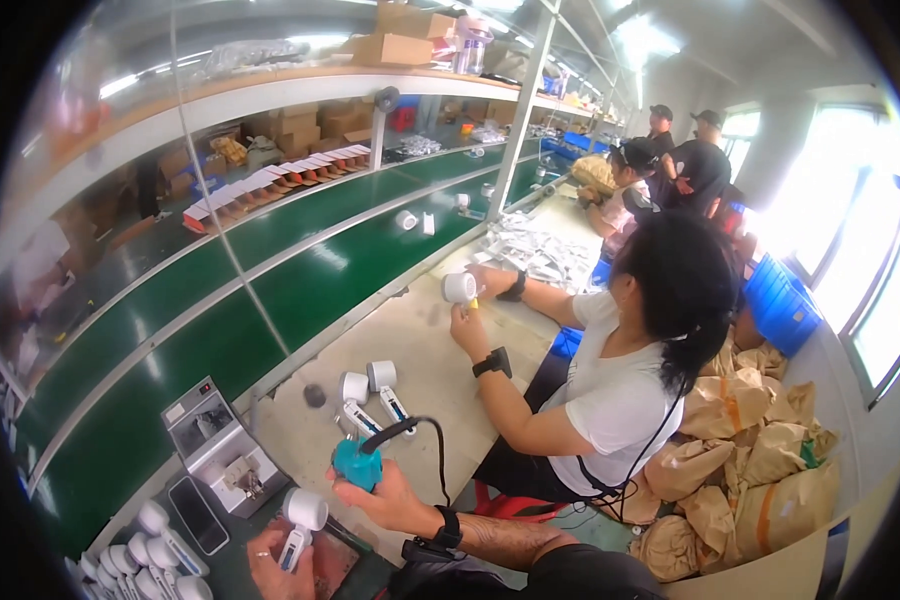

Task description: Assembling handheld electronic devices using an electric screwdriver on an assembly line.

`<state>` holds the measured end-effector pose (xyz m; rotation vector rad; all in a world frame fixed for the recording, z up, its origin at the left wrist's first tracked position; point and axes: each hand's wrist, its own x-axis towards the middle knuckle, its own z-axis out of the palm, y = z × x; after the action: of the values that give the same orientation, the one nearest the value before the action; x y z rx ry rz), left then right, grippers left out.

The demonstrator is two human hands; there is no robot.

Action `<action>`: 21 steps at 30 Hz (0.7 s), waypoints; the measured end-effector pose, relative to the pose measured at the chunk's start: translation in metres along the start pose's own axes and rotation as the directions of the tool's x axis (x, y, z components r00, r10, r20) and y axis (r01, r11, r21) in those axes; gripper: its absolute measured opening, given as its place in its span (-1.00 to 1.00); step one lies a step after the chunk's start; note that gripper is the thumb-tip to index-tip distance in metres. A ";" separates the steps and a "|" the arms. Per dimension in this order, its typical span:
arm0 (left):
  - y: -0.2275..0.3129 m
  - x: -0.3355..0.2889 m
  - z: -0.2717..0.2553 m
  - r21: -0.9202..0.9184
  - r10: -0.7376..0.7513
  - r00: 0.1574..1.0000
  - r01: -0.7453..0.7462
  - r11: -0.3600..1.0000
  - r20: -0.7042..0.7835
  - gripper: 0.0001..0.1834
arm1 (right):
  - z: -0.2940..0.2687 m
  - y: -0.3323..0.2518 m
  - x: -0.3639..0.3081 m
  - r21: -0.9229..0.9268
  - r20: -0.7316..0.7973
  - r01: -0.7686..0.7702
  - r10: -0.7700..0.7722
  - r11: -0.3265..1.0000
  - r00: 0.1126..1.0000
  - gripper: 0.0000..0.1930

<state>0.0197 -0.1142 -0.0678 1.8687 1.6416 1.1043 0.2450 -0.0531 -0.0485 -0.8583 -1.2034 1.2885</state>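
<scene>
My left hand [266,568] is closed around the handle of a white handheld device [305,509] with a round, drum-shaped head, held upright over the dark bench. In my right hand [398,503] is a teal corded power tool [357,463], its black cord [440,440] looping to the right; its working tip is not clear. Just beyond the tool, two like white devices [381,376] lie on the beige table. Several more white devices [150,550] are massed at the lower left, near a black phone [198,515].
A grey metal bench machine [225,450] stands beside the phone. Past it runs a green conveyor belt [270,300] carrying white parts. To the right, a seated co-worker [610,390] holds another white device [460,288]. Brown sacks [730,470] and blue bins [778,305] lie behind.
</scene>
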 end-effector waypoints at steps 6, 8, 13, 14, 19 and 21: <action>0.003 -0.023 -0.056 -0.050 -0.249 0.961 0.245 0.968 -0.120 -0.55 | 0.005 0.000 -0.002 -0.328 0.117 0.207 -0.178 0.922 0.977 -0.71; -0.007 -0.034 -0.072 -0.040 -0.270 0.941 0.268 0.963 -0.202 -0.56 | 0.009 0.007 0.001 -0.343 0.148 0.179 -0.135 0.922 0.980 -0.71; -0.011 -0.056 -0.120 0.186 -0.189 0.921 0.263 0.947 -0.341 -0.59 | 0.019 0.008 0.001 -0.252 0.164 0.169 -0.130 0.953 0.978 -0.71; -0.009 -0.061 -0.127 0.224 -0.253 0.898 0.346 0.911 -0.359 -0.59 | 0.019 0.009 0.000 -0.240 0.164 0.136 -0.098 0.961 0.982 -0.71; -0.014 -0.080 -0.159 0.275 -0.258 0.861 0.402 0.873 -0.439 -0.61 | 0.017 0.008 -0.003 -0.255 0.173 0.129 -0.086 0.958 0.981 -0.72; -0.020 -0.091 -0.170 0.265 -0.284 0.816 0.458 0.848 -0.504 -0.56 | 0.019 0.013 -0.002 -0.251 0.205 0.111 -0.060 0.962 0.977 -0.72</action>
<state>-0.1243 -0.2296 -0.0068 1.4311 2.5205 1.1565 0.2242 -0.0558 -0.0570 -0.8704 -1.5764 1.1798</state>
